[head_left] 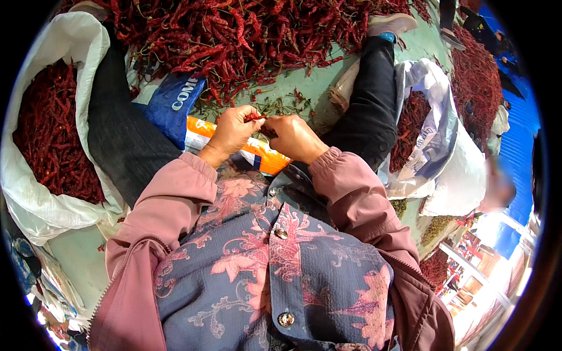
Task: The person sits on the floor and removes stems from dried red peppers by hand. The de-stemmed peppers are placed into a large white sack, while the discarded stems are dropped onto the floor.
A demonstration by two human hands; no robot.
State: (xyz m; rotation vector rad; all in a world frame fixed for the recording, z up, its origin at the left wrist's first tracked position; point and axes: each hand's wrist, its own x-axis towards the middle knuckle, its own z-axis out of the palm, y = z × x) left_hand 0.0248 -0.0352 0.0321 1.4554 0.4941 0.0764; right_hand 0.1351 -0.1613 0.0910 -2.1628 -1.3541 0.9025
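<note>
My left hand (231, 131) is closed in a pinch on a dried red chilli (255, 117), held over my lap. My right hand (291, 136) is beside it with fingers curled in near the chilli's end; what those fingertips grip is too small to make out. Beneath both hands lies an orange and white plastic bag (269, 157), next to a blue printed bag (164, 117). Loose stems and chilli bits (287, 107) are scattered just beyond them.
A large chilli pile (246, 35) lies ahead. White sacks of chillies stand outside my left leg (52, 213) and right leg (453, 181). Another pile (474, 82) is at the right, with a blurred person (500, 187) and blue corrugated sheeting (518, 146).
</note>
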